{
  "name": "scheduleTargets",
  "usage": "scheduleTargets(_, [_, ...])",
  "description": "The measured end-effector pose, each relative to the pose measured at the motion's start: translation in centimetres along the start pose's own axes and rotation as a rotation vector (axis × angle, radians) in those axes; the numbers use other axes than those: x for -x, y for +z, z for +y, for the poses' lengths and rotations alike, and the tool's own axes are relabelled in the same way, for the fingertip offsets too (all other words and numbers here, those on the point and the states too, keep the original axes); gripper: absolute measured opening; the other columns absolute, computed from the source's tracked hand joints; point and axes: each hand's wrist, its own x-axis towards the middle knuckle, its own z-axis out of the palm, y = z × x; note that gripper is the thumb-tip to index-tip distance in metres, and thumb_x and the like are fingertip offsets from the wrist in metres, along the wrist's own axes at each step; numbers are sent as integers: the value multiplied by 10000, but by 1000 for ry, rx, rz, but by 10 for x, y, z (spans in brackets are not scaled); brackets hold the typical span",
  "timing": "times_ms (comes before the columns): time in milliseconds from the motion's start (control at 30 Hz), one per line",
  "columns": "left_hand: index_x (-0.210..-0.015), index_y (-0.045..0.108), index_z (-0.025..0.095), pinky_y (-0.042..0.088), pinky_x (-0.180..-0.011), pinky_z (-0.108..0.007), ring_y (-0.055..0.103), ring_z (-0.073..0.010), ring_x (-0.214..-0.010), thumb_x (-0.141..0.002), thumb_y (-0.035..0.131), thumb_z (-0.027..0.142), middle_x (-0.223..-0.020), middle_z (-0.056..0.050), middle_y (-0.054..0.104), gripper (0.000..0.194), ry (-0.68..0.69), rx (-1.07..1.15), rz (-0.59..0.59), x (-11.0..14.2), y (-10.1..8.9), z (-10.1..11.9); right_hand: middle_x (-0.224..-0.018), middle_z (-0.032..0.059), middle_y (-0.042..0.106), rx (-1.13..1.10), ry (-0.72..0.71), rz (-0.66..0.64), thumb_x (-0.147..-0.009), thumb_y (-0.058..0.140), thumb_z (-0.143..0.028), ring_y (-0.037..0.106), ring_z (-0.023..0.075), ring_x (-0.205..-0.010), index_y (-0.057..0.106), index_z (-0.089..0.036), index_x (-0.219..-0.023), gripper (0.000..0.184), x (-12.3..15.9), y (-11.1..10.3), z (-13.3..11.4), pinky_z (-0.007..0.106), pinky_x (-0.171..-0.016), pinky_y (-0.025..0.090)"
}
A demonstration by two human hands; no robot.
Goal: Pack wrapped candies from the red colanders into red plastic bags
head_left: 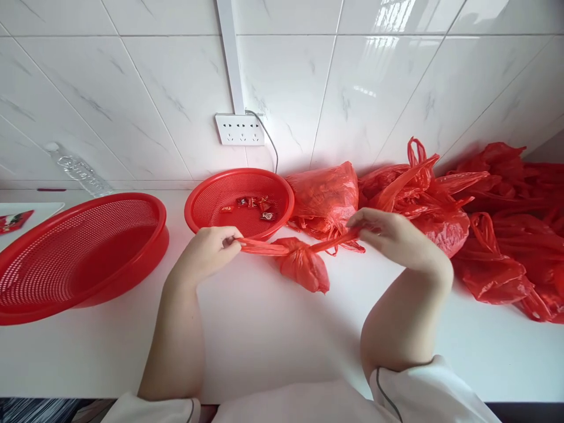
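Note:
A small filled red plastic bag (304, 267) is stretched between my hands by its two handles, which cross above its bunched neck. My left hand (215, 244) pinches one handle, pulled out to the left. The other handle is gripped between the fingertips of my right hand (381, 229), drawn out to the right. What the bag contains is hidden by the plastic. Just behind it stands a round red basket (198, 214) with several small wrapped pieces (252, 202) lying in it.
A larger red basket (127, 288) stands on the left, a clear plastic bottle (81, 170) behind it. A full red bag (328, 191) leans by the wall, with several tied red bags (497, 252) piled to the right. A power socket (240, 129) with a cable is on the tiled wall.

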Motion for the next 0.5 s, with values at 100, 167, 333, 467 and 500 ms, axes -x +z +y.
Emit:
scheduleTargets(100, [-949,708,274,464,-551,-237,670,-198,-742,-809,573,401,-873,-24,718,232,-71,32,-166,1,-1,-5,-974,28,716,48,-54,-207,-818,639,-331,683,215,-886,641,-265,-1091,281,0,5,-11,370,-767,567])
scheduleTargets(167, [-1051,699,288,501,-598,-253,689,-225,-829,-799,598,458,-965,-46,724,321,-85,50,-210,2,-3,-8,-1086,50,698,96,-67,-194,-816,657,-418,667,242,-977,611,-277,-1169,383,-4,21,-20,401,-813,553])
scheduleTargets(333, [-1137,667,302,533,-671,-279,693,-243,-898,-822,574,514,-994,-58,724,391,-74,13,-160,3,-7,-14,-1364,110,540,287,-61,-290,-780,687,-422,537,318,-1214,456,-261,-1372,656,-19,90,-28,426,-895,483])
scheduleTargets(467, [-1121,677,304,526,-623,-279,700,-254,-855,-816,581,525,-981,-64,730,390,-98,-16,-154,0,-9,-21,-1159,116,616,399,-73,-451,-797,562,-159,623,267,-1004,532,-203,-1261,467,-13,115,-8,344,-788,468])
scheduleTargets(500, [-1131,675,305,527,-621,-280,700,-257,-857,-817,579,529,-991,-67,729,397,-107,-20,-159,-1,-9,-23,-1094,100,630,360,-89,-475,-788,509,-99,632,235,-940,560,-199,-1198,426,-7,110,-1,321,-761,465])
